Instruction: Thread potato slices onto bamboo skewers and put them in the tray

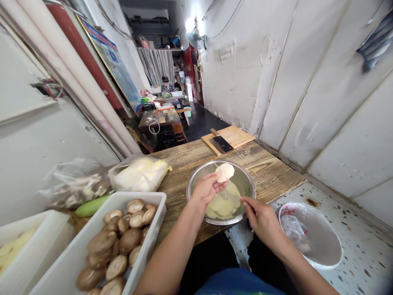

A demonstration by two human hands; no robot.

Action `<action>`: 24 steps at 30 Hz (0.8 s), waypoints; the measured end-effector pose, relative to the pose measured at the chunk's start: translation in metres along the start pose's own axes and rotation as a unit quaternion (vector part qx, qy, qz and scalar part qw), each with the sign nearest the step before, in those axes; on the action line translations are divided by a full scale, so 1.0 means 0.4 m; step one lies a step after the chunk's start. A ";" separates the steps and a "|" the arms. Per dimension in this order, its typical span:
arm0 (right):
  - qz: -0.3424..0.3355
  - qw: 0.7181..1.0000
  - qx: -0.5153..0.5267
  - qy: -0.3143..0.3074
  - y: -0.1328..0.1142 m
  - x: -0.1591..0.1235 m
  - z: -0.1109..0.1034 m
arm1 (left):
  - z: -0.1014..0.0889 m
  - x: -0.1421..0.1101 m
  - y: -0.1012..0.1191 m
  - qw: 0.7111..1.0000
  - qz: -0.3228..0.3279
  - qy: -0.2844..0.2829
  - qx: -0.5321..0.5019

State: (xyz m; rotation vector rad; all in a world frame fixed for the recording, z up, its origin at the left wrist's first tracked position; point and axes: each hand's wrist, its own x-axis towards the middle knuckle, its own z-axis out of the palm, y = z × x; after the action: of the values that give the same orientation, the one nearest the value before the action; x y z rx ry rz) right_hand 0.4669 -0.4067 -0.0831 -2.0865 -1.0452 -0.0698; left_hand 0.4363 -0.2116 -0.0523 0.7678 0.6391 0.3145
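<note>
My left hand [206, 189] pinches a pale round potato slice [225, 171] above a steel bowl [196, 180]. A thin bamboo skewer [233, 188] runs from the slice down to my right hand [260, 217], whose fingers are closed on its lower end. More potato slices [224, 205] lie in water in the bowl. Both hands hover over the bowl at the near edge of the wooden table [181, 184].
A white tray of shiitake mushrooms [123, 237] sits at the left, with another white tray [24, 246], a green vegetable [90, 206] and plastic bags of produce [139, 174] behind. A cutting board with a cleaver [221, 143] lies at the far edge. A lined bin [310, 233] stands on the floor at right. A person sits far down the room [166, 84].
</note>
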 end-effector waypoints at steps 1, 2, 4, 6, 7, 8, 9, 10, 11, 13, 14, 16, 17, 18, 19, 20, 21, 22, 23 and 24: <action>0.001 1.000 0.003 -0.003 -0.002 0.006 0.000 | 0.005 -0.004 0.000 1.000 0.007 -0.007 0.016; 0.005 1.000 0.006 -0.002 -0.004 0.012 0.000 | 0.010 -0.008 0.002 0.999 0.018 -0.013 0.032; 0.018 1.000 0.010 0.010 -0.009 0.022 -0.003 | 0.017 -0.015 0.005 0.997 0.034 -0.031 0.065; 0.023 0.999 0.017 0.021 -0.015 0.032 -0.006 | 0.023 -0.021 0.002 0.993 0.025 -0.059 0.100; 0.024 0.999 0.021 0.023 -0.018 0.036 -0.007 | 0.025 -0.024 -0.001 0.991 0.015 -0.073 0.115; 0.026 0.999 0.026 0.026 -0.019 0.041 -0.008 | 0.027 -0.027 -0.006 0.988 0.006 -0.086 0.129; 0.029 0.999 0.032 0.028 -0.019 0.046 -0.008 | 0.028 -0.030 -0.010 0.985 -0.003 -0.100 0.144; 0.034 0.998 0.040 0.031 -0.018 0.052 -0.009 | 0.028 -0.031 -0.013 0.981 -0.014 -0.114 0.160; 0.038 0.997 0.050 0.032 -0.015 0.057 -0.009 | 0.029 -0.032 -0.014 0.976 -0.022 -0.127 0.177; 0.048 0.995 0.078 0.039 -0.005 0.067 -0.011 | 0.029 -0.028 -0.007 0.961 -0.028 -0.168 0.216; 0.053 0.993 0.090 0.048 0.001 0.072 -0.013 | 0.029 -0.022 0.000 0.950 -0.029 -0.202 0.238; 0.066 0.989 0.106 0.076 0.017 0.078 -0.021 | 0.032 -0.002 0.018 0.916 -0.025 -0.263 0.302; 0.073 0.987 0.111 0.090 0.025 0.079 -0.026 | 0.034 0.011 0.024 0.894 -0.013 -0.271 0.357; 0.080 0.985 0.115 0.102 0.032 0.079 -0.032 | 0.038 0.026 0.026 0.864 0.002 -0.256 0.433; 0.084 0.983 0.121 0.111 0.038 0.077 -0.038 | 0.043 0.041 0.022 0.827 0.022 -0.218 0.518; 0.088 0.981 0.129 0.116 0.043 0.074 -0.043 | 0.048 0.057 0.011 0.783 0.042 -0.172 0.596; 0.089 0.979 0.136 0.118 0.045 0.070 -0.048 | 0.055 0.072 -0.006 0.741 0.054 -0.132 0.656; 0.089 0.979 0.143 0.119 0.047 0.066 -0.051 | 0.061 0.087 -0.029 0.718 0.056 -0.108 0.686; 0.087 0.978 0.147 0.118 0.047 0.061 -0.054 | 0.068 0.100 -0.055 0.713 0.050 -0.098 0.693; 0.085 0.978 0.150 0.114 0.046 0.057 -0.056 | 0.074 0.112 -0.082 0.727 0.044 -0.091 0.679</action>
State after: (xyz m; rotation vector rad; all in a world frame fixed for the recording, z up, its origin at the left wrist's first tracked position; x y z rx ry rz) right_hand 0.5011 -0.4133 -0.0708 -1.8348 -0.6890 -0.0603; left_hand 0.4910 -0.2286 -0.0788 2.2293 0.5792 -0.2367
